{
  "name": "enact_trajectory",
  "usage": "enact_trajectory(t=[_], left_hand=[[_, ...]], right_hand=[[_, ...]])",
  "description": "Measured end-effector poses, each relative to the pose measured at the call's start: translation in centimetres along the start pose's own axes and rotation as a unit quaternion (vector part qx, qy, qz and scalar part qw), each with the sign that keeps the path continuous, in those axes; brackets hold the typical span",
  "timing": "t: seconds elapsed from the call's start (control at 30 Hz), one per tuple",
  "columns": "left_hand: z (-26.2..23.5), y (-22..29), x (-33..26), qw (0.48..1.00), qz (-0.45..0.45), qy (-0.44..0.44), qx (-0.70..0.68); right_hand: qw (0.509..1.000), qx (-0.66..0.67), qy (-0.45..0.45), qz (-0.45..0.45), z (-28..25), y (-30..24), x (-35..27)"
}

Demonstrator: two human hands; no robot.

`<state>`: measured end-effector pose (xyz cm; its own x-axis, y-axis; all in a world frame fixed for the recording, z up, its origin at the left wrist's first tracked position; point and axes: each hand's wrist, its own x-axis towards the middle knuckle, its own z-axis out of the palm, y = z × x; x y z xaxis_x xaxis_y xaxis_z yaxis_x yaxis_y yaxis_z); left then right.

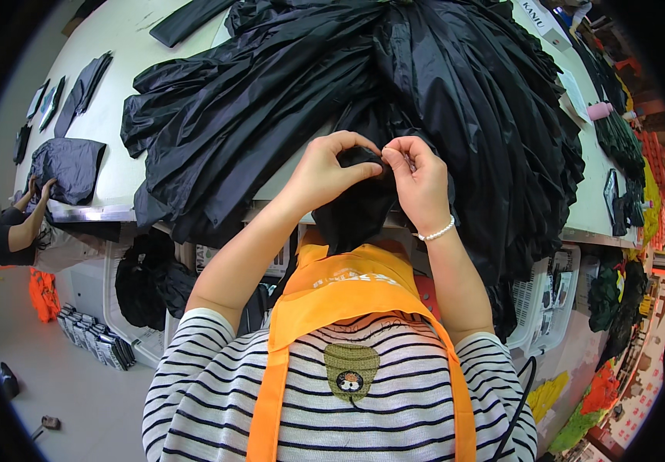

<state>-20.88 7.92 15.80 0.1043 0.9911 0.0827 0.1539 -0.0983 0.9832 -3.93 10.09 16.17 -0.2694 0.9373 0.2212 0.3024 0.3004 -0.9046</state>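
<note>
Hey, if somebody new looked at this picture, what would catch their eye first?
Probably the big spread of glossy black fabric fanned over the pale table, filling the upper middle. The bright orange apron likely comes next, below it, worn over a striped top. Between them, just above centre, the fingers of the left hand and right hand come close together.

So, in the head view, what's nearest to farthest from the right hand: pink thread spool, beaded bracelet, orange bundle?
1. White beaded bracelet: wrist of the right hand
2. Pink thread spool: farther right
3. Orange bundle: far left
</note>
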Motion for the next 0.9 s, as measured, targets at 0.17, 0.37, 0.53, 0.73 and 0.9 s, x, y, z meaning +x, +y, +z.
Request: enact_trajectory(t=[0.17,0.37,0.53,0.73,0.9], left_hand=[[-0.7,0.4,0.1,0.995,-0.085,0.003,-0.057],[-0.6,0.6,0.0,0.988,-0.121,0.037,-0.088],[-0.6,0.2,0.0,0.988,-0.102,0.016,-0.111],[-0.2,0.3,0.1,0.989,-0.102,-0.001,-0.110],[-0.1,0.1,0.1,0.989,-0.103,-0.002,-0.105]], right_hand=[[0.987,0.148,-0.056,0.020,-0.9,-0.1,0.3],[0.996,-0.025,-0.078,-0.033,-2.4,-0.4,-0.3],[0.993,-0.069,-0.055,-0.071,-1.8,-0.8,-0.1],[0.993,-0.076,-0.063,-0.071,-1.5,-1.3,0.2],[0.992,-0.089,-0.067,-0.065,-1.9,-0.9,0.3]])
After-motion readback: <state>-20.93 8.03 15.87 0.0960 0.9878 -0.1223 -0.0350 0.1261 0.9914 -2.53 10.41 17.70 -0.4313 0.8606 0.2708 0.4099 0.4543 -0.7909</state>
